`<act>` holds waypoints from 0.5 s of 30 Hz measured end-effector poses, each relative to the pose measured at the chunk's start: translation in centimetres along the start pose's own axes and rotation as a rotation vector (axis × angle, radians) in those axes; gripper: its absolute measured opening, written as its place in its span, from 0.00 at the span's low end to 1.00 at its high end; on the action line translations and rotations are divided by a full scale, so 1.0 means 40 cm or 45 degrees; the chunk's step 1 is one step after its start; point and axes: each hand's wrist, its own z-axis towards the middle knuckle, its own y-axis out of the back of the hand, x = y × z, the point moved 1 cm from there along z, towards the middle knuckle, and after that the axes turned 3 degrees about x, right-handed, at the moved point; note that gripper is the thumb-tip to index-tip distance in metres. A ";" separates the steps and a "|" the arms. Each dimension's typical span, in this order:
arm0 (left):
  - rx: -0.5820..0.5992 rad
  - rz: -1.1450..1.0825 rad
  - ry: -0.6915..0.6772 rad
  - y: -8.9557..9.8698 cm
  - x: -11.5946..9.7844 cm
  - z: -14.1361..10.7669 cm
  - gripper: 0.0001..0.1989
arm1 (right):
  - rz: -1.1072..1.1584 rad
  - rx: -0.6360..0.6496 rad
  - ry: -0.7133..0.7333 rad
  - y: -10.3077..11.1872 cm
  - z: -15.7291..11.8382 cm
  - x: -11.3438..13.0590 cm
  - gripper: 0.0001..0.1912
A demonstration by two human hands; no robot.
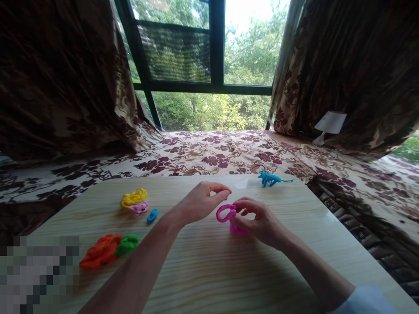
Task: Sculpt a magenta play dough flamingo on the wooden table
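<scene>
A bright pink piece with a loop [224, 213] at its left side is pinched between the thumb and fingers of my right hand [262, 221], right of the table's middle. More pink material [238, 228] shows just below those fingertips. My left hand [206, 200] is up and to the left of the loop, apart from it. Its thumb and forefinger come together near their tips, and whether anything small sits between them cannot be made out.
On the wooden table [196, 270] lie yellow [133, 197], light pink [139, 209], blue [152, 216], orange [102, 251] and green [127, 244] soft pieces at left. A blue animal figure [271, 179] stands at the back right. Beyond are floral cloth and a white lamp [330, 122].
</scene>
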 end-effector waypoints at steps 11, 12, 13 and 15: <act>0.096 -0.074 0.115 -0.020 0.086 -0.074 0.14 | 0.135 0.054 0.029 0.009 0.003 -0.017 0.09; 0.103 -0.071 0.110 -0.022 0.082 -0.084 0.15 | 0.138 0.055 0.028 0.010 0.003 -0.017 0.09; 0.101 -0.075 0.101 -0.024 0.077 -0.090 0.17 | 0.141 0.050 0.026 0.010 0.002 -0.018 0.09; 0.089 -0.110 0.086 -0.029 0.068 -0.094 0.21 | 0.142 0.030 0.019 0.008 0.002 -0.019 0.09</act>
